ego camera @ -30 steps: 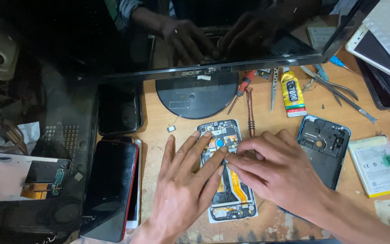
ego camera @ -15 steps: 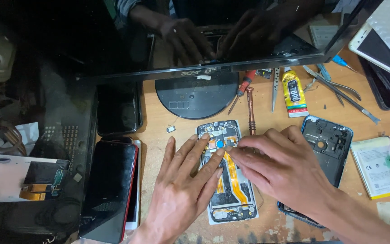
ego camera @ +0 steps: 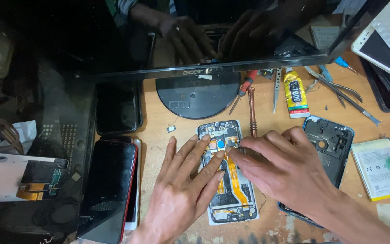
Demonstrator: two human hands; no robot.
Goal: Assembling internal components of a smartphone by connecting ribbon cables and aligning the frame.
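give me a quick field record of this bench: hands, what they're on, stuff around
setting: wooden workbench under a dark monitor
left hand: flat, fingertips on the opened phone
right hand: fingertips on the phone's upper part, by the orange flex cable
right of phone: blue back cover, battery
behind phone: screwdriver, yellow glue tube, tweezers
left: red-edged phone, black phone

Left hand [ego camera: 183, 194] flat on opened phone [ego camera: 228, 180], fingers [ego camera: 204, 144] spread. Right hand [ego camera: 285, 167] fingers [ego camera: 233, 153] pressing orange flex cable [ego camera: 233, 178]. Blue back cover [ego camera: 335, 140] beside right hand. Screwdriver [ego camera: 252, 110], glue tube [ego camera: 295, 95] on worktop [ego camera: 159, 122].
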